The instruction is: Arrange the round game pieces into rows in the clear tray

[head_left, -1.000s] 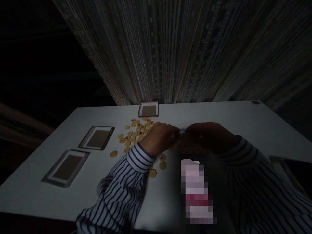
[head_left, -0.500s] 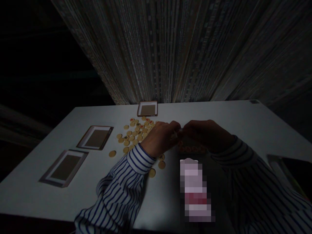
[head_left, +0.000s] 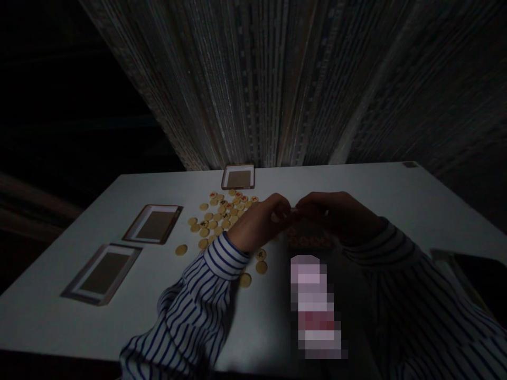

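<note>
My left hand (head_left: 263,219) and my right hand (head_left: 336,214) meet at the fingertips above a dark tray (head_left: 293,244). Both are closed in a pinch; whatever lies between the fingertips is too small and dark to name. Reddish round pieces (head_left: 312,241) sit in a row in the tray, partly shaded by my right hand. Left of my left hand, round wooden pieces (head_left: 213,225) lie scattered, some with red or black characters. A few more pieces (head_left: 261,267) rest below my left wrist.
Shallow open boxes stand on the white table (head_left: 150,295): one at the back (head_left: 238,177), two at the left (head_left: 153,224) (head_left: 102,274). A pixelated pinkish object (head_left: 317,306) lies in front; a dark item (head_left: 475,274) is at the right.
My left hand's fingers are more bent, and its fingertips have come closer to my right hand's. The whole view has shifted slightly.
</note>
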The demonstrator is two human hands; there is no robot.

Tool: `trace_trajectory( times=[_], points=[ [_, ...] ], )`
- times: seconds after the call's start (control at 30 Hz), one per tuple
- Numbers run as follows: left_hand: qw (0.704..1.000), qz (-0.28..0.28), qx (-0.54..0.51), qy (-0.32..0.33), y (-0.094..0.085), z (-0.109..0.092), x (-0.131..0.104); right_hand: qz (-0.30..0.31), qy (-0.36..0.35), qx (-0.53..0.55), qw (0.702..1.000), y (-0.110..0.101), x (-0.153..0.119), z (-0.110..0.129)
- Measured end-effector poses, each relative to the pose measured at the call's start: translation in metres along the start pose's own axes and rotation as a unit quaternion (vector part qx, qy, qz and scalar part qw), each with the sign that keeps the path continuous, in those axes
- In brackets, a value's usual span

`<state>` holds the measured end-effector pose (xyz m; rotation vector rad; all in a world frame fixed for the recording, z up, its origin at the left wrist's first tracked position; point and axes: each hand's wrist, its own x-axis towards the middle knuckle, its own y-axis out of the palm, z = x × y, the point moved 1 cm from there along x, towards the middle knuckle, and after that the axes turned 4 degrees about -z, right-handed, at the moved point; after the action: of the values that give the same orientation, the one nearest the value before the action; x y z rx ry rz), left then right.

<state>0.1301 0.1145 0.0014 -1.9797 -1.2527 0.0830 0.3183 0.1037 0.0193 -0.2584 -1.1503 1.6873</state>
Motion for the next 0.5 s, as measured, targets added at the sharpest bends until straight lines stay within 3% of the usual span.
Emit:
trace_trajectory(
  times=[0.2, 0.5],
  points=[
    [0.989, -0.005, -0.134, -0.064, 0.0033, 0.0029, 0.0039, 0.009, -0.011, 0.019, 1.0, -0.0033, -0.0008, 0.0022],
    [0.963, -0.004, -0.23, -0.142, 0.0064, 0.0022, 0.0071, 0.003, -0.028, 0.025, 0.999, -0.0035, -0.0023, 0.0032]
  ],
)
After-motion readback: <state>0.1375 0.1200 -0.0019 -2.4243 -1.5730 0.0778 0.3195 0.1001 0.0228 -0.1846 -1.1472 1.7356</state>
